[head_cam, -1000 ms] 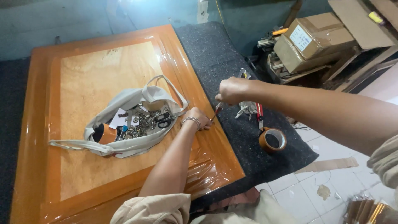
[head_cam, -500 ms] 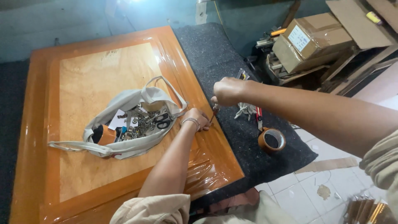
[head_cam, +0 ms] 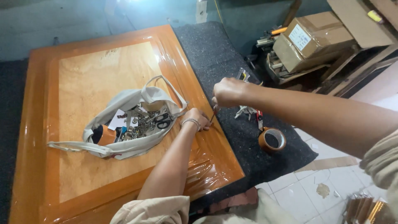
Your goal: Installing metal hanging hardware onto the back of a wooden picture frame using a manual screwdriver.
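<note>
**Two hands at the edge of a shiny wooden panel**

A big orange wooden panel (head_cam: 83, 124) lay flat, wrapped in clear plastic film (head_cam: 207, 166). Everything here is told from that panel.

The left hand (head_cam: 198, 120) rested on the panel's right border, pressing down on the film. It wore a beaded bracelet (head_cam: 191, 121). Its fingers were curled, but I could not tell if they held anything. The right hand (head_cam: 226, 92) was just above the same border, closed around a thin tool (head_cam: 213, 114) with a dark handle. The tool pointed down, and its tip met the film right beside the left fingers. It was too small to tell what kind of tool it was.

In the middle of the panel sat an open cloth bag (head_cam: 128, 124) full of small metal parts (head_cam: 143, 122), with a little orange and black thing at its left end. Off the panel's right edge, on a dark grey mat (head_cam: 232, 58), lay a roll of brown tape (head_cam: 272, 140) and a few small tools. Farther right of the panel stood a cardboard box (head_cam: 315, 39).

What could go wrong: the tip was very near the left fingers, so a slip might poke them. Pushing too hard might also go through the film and scratch the shiny wood. The film looked slippery, so the left hand could slide.
</note>
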